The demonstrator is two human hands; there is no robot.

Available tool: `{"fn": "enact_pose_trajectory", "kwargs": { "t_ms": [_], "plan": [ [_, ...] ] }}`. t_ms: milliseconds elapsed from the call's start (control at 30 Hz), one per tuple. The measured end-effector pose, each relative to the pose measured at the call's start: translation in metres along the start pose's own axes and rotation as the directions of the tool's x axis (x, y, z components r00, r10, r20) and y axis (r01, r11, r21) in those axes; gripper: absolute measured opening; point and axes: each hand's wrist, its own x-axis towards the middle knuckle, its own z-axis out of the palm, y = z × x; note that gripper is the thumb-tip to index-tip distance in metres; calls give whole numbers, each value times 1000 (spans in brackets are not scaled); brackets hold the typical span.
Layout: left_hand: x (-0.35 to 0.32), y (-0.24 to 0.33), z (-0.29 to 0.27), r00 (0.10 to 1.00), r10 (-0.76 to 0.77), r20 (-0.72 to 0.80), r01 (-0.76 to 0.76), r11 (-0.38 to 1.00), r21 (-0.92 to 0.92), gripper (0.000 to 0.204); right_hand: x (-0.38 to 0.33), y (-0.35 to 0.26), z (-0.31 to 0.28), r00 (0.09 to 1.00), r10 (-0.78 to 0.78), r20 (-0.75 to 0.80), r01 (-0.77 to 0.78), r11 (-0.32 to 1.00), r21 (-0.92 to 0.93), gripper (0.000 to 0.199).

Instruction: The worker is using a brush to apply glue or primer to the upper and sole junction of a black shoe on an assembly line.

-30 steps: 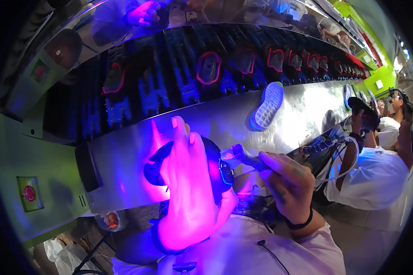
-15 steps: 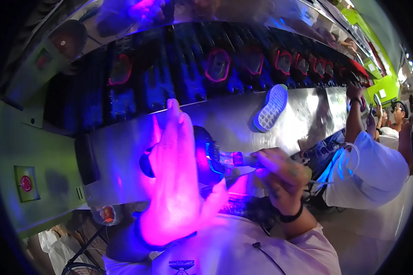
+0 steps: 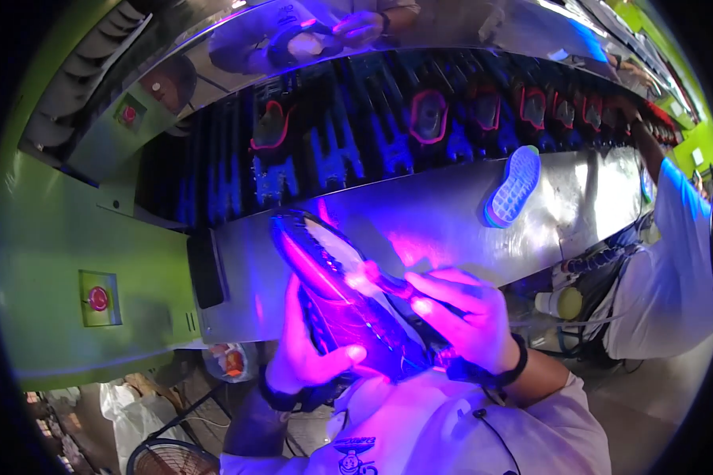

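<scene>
A dark shoe sits just below the middle of the frame, tilted with its toe toward the upper left and its heel toward the lower right, lit pink and violet. The left hand cups it from beneath, fingers wrapped round the underside and the thumb lying across the lower side. The right hand is closed round a small lamp whose tip glows against the shoe's opening; its fingers curl tight on the handle, and a dark band circles that wrist. Both hands are held in front of a metal counter that runs from centre left to the right edge. A pale sole lies on the counter in the upper right, well apart from the shoe. Behind the counter, a dark rack holds a row of shoes outlined in red. A green panel with a red button fills the left side. At the right edge a co-worker in a white shirt reaches an arm up to the rack. A fan shows at the bottom left.
</scene>
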Motion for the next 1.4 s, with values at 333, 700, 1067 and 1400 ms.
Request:
{"fn": "enact_pose_trajectory", "kwargs": {
  "t_ms": [333,700,1067,1400],
  "plan": [
    [-7,18,17,925,206,320,-355,772,527,123,20,-36,-35,998,-28,-63,11,965,-263,31],
    [1,23,6,947,125,294,-280,772,571,125,3,-15,-46,1000,-12,-15,10,994,-108,33],
    [6,26,10,976,-123,179,82,972,220,120,-22,-9,-38,990,136,-40,-139,985,-105,34],
    [10,37,30,981,-174,81,166,981,96,111,-78,11,-40,995,88,-38,-94,973,-212,38]
  ]
}}
